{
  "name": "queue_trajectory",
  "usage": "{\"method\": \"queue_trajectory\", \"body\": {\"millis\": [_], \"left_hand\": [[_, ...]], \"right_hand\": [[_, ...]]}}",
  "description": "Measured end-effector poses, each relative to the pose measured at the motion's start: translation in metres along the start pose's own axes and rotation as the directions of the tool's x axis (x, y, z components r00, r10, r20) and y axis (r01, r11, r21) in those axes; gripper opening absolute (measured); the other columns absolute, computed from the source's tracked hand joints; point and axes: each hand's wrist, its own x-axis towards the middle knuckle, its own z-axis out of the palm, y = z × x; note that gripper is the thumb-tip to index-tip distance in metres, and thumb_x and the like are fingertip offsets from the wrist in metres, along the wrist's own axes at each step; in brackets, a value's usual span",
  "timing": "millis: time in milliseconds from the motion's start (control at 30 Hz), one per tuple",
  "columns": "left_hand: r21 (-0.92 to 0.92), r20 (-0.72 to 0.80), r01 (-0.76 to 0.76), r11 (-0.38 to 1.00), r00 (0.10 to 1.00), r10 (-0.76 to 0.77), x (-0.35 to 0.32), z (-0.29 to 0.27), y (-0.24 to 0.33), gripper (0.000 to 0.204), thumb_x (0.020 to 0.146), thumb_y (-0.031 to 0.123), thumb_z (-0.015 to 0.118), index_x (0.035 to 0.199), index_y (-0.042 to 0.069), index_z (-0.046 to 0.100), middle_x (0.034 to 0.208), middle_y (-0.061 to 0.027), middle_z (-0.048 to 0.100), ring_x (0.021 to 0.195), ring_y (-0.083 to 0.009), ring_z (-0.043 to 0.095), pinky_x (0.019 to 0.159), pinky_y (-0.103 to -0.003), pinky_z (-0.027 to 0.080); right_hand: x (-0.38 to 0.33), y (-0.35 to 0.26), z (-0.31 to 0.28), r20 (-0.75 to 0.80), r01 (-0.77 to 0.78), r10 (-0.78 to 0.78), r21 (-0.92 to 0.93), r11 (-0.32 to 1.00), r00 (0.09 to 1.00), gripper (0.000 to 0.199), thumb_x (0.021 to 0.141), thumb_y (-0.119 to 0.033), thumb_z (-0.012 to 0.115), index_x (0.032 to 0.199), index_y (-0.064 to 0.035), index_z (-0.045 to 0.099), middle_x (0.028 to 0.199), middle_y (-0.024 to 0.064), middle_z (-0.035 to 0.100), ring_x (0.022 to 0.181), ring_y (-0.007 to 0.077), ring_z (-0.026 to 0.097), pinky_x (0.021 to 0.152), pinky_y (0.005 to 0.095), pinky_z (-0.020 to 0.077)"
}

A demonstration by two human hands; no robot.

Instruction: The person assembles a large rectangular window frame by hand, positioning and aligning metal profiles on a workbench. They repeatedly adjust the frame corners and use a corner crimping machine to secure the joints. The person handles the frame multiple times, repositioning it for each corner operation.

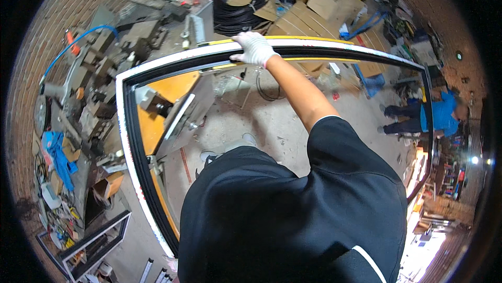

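Note:
A large rectangular window frame, white outside with black inner edges, surrounds my body and spans most of the view. My right hand, in a white knitted glove, is closed over the frame's far bar with its fingers wrapped round it. Low on the left bar, my left hand grips the frame as well; only a small gloved part shows, and my black shirt hides the rest. Through the frame's opening I see the concrete floor, my shoes and a yellow-topped machine.
Metal blocks and tools crowd a bench at the left. A coil of black hose and cardboard sheets lie at the far side. A smaller frame rests at lower left. A person in blue stands at the right.

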Motion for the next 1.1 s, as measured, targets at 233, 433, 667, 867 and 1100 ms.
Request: {"method": "queue_trajectory", "body": {"millis": [233,433,667,867,1100], "left_hand": [[0.004,-0.041,0.038,0.999,0.998,-0.037,-0.029,-0.038,0.044,0.113,0.058,0.054,0.101,0.138,-0.01,0.055,0.125,-0.032,0.069,0.115,-0.0494,0.068,0.101,-0.052,0.056],[0.009,-0.061,0.046,0.999,0.997,-0.045,-0.045,-0.052,0.068,0.128,0.054,0.057,0.102,0.148,-0.013,0.05,0.132,-0.0316,0.068,0.12,-0.0481,0.068,0.106,-0.049,0.057],[0.048,-0.073,0.074,0.996,0.995,-0.07,-0.049,-0.053,0.087,0.106,0.062,0.039,0.098,0.145,-0.008,0.053,0.128,-0.0259,0.07,0.117,-0.0399,0.069,0.102,-0.046,0.057],[0.063,-0.118,0.086,0.994,0.99,-0.078,-0.053,-0.052,0.077,0.088,0.068,0.023,0.095,0.143,-0.004,0.056,0.125,-0.0211,0.071,0.115,-0.0328,0.07,0.099,-0.044,0.058],[-0.256,-0.087,-0.064,0.964,0.995,0.044,-0.035,-0.047,0.064,0.094,0.059,0.04,0.099,0.133,-0.004,0.062,0.12,-0.0237,0.072,0.111,-0.0387,0.07,0.096,-0.049,0.058]], "right_hand": [[-0.068,0.122,-0.036,0.201,-0.061,0.082,-0.109,0.992,0.976,0.085,0.081,-0.057,0.083,0.148,-0.0093,0.059,0.134,0.0181,0.07,0.124,0.0356,0.067,0.107,0.0451,0.0523],[-0.098,0.197,-0.058,0.412,-0.093,0.134,-0.117,0.989,0.901,0.086,0.08,-0.073,0.077,0.137,-0.0085,0.068,0.133,0.0189,0.071,0.122,0.0368,0.069,0.104,0.0458,0.0547],[-0.092,0.199,-0.06,0.459,-0.08,0.143,-0.154,0.985,0.877,0.083,0.082,-0.078,0.071,0.119,-0.0032,0.075,0.125,0.0187,0.074,0.113,0.038,0.072,0.098,0.0466,0.0566],[-0.095,0.2,-0.06,0.407,-0.092,0.152,-0.162,0.982,0.901,0.081,0.082,-0.078,0.07,0.115,-0.0048,0.078,0.118,0.0182,0.076,0.109,0.038,0.074,0.095,0.0468,0.0577],[-0.112,0.195,-0.063,0.254,-0.264,0.266,-0.041,0.964,0.93,0.072,0.079,-0.066,0.084,0.122,-0.0092,0.077,0.115,0.0171,0.079,0.109,0.0355,0.075,0.096,0.0462,0.0581]]}}
